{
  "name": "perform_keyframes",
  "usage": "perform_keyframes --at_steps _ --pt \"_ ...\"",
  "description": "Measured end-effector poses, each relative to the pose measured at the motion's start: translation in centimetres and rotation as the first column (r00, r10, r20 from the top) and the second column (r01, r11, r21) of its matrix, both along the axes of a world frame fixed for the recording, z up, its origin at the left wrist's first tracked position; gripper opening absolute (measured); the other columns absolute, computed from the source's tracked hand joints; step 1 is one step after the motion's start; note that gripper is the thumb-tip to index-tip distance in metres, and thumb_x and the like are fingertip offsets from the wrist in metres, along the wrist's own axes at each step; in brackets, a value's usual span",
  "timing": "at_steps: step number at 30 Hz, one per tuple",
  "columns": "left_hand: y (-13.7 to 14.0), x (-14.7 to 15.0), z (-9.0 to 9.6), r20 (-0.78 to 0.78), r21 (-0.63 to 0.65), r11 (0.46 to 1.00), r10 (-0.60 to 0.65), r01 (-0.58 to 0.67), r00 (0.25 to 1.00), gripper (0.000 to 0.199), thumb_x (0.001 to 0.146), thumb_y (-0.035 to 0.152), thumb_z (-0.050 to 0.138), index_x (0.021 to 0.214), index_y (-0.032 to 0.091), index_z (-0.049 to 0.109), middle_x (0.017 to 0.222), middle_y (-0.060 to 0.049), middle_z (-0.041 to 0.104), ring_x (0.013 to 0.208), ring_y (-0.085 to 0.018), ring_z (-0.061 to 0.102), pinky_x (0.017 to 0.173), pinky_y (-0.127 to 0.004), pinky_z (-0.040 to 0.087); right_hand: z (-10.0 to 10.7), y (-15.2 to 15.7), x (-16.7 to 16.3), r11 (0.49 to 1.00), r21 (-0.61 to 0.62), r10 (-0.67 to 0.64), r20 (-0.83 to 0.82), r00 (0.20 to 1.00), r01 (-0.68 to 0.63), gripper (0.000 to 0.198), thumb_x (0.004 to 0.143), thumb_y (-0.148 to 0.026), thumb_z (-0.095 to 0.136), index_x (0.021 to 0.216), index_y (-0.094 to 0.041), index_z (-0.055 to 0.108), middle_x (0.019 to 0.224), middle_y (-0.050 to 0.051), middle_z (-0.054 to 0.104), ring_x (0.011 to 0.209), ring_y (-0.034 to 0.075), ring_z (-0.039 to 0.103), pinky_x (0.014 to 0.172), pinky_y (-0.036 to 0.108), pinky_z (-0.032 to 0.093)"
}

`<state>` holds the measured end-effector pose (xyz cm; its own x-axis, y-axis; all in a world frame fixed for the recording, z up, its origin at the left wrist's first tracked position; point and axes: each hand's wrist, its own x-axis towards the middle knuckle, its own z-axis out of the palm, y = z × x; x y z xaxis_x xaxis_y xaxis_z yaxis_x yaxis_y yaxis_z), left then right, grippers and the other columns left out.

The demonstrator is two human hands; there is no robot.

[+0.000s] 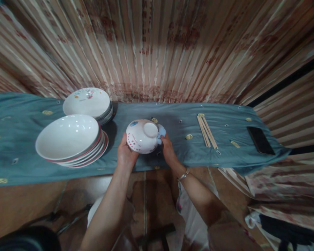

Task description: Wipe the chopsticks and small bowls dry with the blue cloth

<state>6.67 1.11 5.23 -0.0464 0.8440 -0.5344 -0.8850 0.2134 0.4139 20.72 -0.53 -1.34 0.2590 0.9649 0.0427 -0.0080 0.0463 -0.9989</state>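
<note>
A white bowl [142, 141] with red and blue markings is held over the table, tipped so that its outside and round foot show. My left hand [127, 151] grips the bowl's left edge with closed fingers. At the bowl's right side, my right hand [167, 148] pinches a light blue cloth [161, 133] that presses against the bowl. Left of my hands stands a stack of large white bowls and plates [69, 137] with red rims. Behind it is a second stack of white dishes [87, 103] with a flower pattern.
A blue-green patterned cloth covers the long table [175, 153]. Several wooden chopsticks [207, 131] lie to the right, and a black phone [261, 140] rests near the right end. Pleated curtains [157, 52] hang behind the table. A tiled floor [151, 188] shows below its front edge.
</note>
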Motion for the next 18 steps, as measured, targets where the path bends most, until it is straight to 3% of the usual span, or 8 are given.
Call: perform_keyframes --at_steps 5,11,18 --pt "0.3 -0.3 -0.3 -0.008 0.016 1.000 0.009 -0.009 1.000 0.042 0.102 0.029 0.041 0.133 0.012 0.064 0.116 -0.014 0.076 0.124 -0.026 0.064 0.112 -0.044 0.045 0.1 -1.6 -1.1 0.999 0.042 0.011 0.120 0.993 -0.016 0.060 0.094 -0.053 0.041 0.142 -0.018 0.049 0.144 0.011 0.059 0.136 0.024 0.050 0.120 0.044 0.033" --pt "0.4 -0.6 -0.3 -0.001 0.027 1.000 0.007 -0.007 1.000 0.043 0.103 0.030 0.038 0.135 0.014 0.062 0.117 -0.013 0.076 0.123 -0.025 0.065 0.112 -0.043 0.045 -0.6 -2.9 -1.7 0.989 0.107 0.064 0.310 0.949 -0.102 0.070 0.100 -0.051 0.034 0.157 -0.012 0.021 0.163 0.017 0.031 0.151 0.022 0.031 0.126 0.045 0.023" --pt "0.5 -0.7 0.1 0.015 0.005 0.999 0.035 -0.035 0.999 0.043 0.103 0.027 0.037 0.135 0.014 0.062 0.116 -0.013 0.076 0.121 -0.023 0.066 0.112 -0.040 0.045 -0.8 -4.1 -2.4 0.967 0.182 0.028 0.619 0.785 -0.178 0.071 0.103 -0.036 0.033 0.161 -0.014 0.000 0.170 0.018 0.007 0.158 0.027 0.005 0.127 0.056 0.018"
